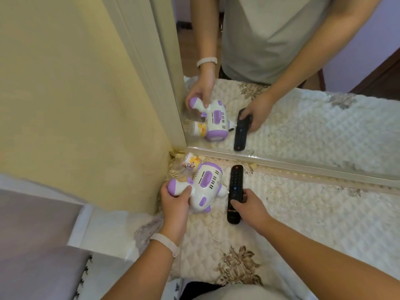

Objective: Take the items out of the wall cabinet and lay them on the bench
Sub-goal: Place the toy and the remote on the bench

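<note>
Left hand (174, 199): fingers curled round the purple handle of the white-and-purple toy (205, 185), which lies on the quilted bench cover (313, 224).
Right hand (249, 207): pinches the black remote (234, 185) lying just right of the toy.
Edges: yellow wall (86, 105) close on the left; mirror (303, 105) just beyond; open quilt to the right.
Hard to see: a small printed jar (190, 164) in the corner beyond the toy, partly hidden.

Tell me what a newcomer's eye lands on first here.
The white-and-purple toy, gripped by the left hand near the yellow wall, stands out on the quilted bench. Beside it the right hand holds a black remote. Behind both, a mirror repeats the scene.
</note>
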Action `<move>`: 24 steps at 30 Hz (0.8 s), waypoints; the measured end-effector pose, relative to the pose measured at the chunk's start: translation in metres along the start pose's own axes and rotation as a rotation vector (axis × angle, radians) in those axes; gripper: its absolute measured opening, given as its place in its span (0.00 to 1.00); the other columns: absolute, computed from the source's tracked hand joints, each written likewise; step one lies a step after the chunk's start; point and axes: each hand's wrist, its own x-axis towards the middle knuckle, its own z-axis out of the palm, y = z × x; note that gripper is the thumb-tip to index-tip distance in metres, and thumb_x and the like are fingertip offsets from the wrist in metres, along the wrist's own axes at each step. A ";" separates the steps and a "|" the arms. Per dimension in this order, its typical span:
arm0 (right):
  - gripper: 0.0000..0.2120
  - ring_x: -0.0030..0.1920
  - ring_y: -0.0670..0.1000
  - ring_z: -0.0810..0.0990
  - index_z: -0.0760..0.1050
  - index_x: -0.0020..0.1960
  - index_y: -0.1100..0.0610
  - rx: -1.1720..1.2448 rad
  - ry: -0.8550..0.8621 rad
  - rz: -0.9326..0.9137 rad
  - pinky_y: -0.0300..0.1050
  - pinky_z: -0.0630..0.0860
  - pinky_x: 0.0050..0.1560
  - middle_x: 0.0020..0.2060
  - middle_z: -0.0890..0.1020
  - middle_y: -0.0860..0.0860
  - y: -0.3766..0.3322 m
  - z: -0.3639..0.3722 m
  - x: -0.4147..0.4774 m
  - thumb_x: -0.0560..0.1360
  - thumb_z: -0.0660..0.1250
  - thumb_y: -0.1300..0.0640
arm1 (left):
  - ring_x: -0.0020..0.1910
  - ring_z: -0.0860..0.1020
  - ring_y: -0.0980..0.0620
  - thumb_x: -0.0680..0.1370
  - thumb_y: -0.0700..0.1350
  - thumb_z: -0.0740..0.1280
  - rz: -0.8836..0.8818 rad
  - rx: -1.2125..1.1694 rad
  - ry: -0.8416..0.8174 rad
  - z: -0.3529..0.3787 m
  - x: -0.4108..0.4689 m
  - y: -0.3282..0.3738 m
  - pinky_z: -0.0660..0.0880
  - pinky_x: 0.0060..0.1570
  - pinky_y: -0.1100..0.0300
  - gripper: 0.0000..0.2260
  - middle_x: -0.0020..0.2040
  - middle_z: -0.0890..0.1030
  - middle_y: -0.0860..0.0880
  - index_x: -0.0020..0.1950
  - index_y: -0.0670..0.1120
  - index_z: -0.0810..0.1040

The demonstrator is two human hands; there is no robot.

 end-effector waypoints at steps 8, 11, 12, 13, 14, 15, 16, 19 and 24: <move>0.23 0.50 0.54 0.79 0.67 0.69 0.55 -0.402 0.015 -0.170 0.49 0.78 0.48 0.58 0.76 0.55 -0.001 -0.016 -0.041 0.76 0.64 0.50 | 0.54 0.81 0.54 0.71 0.29 0.68 0.169 0.120 -0.097 -0.015 -0.033 0.008 0.76 0.57 0.54 0.24 0.56 0.81 0.49 0.56 0.56 0.72; 0.24 0.56 0.55 0.77 0.65 0.72 0.55 -0.554 0.037 -0.249 0.49 0.75 0.52 0.62 0.73 0.55 -0.005 -0.022 -0.063 0.79 0.61 0.48 | 0.57 0.78 0.55 0.71 0.37 0.71 0.167 0.242 -0.180 -0.029 -0.050 0.009 0.75 0.60 0.52 0.21 0.58 0.79 0.51 0.59 0.55 0.72; 0.24 0.58 0.55 0.76 0.65 0.72 0.55 -0.590 0.047 -0.286 0.49 0.75 0.53 0.63 0.73 0.55 -0.006 -0.023 -0.069 0.79 0.61 0.48 | 0.57 0.77 0.55 0.72 0.39 0.71 0.179 0.301 -0.203 -0.032 -0.057 0.011 0.74 0.61 0.51 0.18 0.58 0.78 0.52 0.57 0.56 0.73; 0.24 0.59 0.55 0.75 0.65 0.72 0.55 -0.626 0.056 -0.322 0.49 0.74 0.54 0.63 0.73 0.54 -0.007 -0.025 -0.075 0.79 0.60 0.47 | 0.57 0.75 0.55 0.73 0.40 0.70 0.192 0.357 -0.220 -0.036 -0.064 0.013 0.73 0.60 0.52 0.16 0.56 0.77 0.53 0.54 0.57 0.72; 0.23 0.60 0.55 0.75 0.66 0.72 0.54 -0.657 0.066 -0.362 0.49 0.74 0.54 0.63 0.73 0.53 -0.008 -0.027 -0.081 0.79 0.60 0.47 | 0.57 0.74 0.55 0.74 0.41 0.70 0.223 0.396 -0.237 -0.041 -0.070 0.014 0.71 0.58 0.55 0.15 0.56 0.76 0.54 0.54 0.57 0.71; 0.22 0.60 0.55 0.74 0.67 0.71 0.54 -0.686 0.079 -0.404 0.50 0.75 0.53 0.63 0.73 0.53 -0.010 -0.030 -0.086 0.80 0.59 0.46 | 0.56 0.74 0.56 0.75 0.42 0.70 0.277 0.444 -0.255 -0.045 -0.075 0.014 0.70 0.56 0.57 0.14 0.57 0.76 0.54 0.55 0.57 0.72; 0.21 0.60 0.54 0.74 0.67 0.70 0.53 -0.715 0.091 -0.440 0.50 0.75 0.53 0.62 0.73 0.52 -0.012 -0.032 -0.091 0.80 0.59 0.46 | 0.57 0.75 0.57 0.76 0.44 0.70 0.353 0.491 -0.271 -0.049 -0.080 0.016 0.70 0.56 0.58 0.13 0.57 0.76 0.54 0.56 0.57 0.73; 0.21 0.58 0.54 0.74 0.70 0.67 0.52 -0.870 0.155 -0.611 0.49 0.75 0.50 0.60 0.75 0.50 -0.015 -0.038 -0.102 0.79 0.57 0.44 | 0.60 0.76 0.55 0.75 0.50 0.68 0.542 0.696 -0.286 -0.062 -0.094 0.018 0.72 0.62 0.54 0.13 0.59 0.78 0.53 0.60 0.53 0.77; 0.26 0.49 0.55 0.77 0.76 0.59 0.53 -1.018 0.201 -0.866 0.48 0.74 0.42 0.50 0.79 0.51 -0.018 -0.046 -0.116 0.75 0.49 0.40 | 0.59 0.76 0.52 0.76 0.55 0.62 0.877 1.031 -0.192 -0.077 -0.129 0.033 0.72 0.58 0.55 0.17 0.61 0.78 0.53 0.63 0.52 0.77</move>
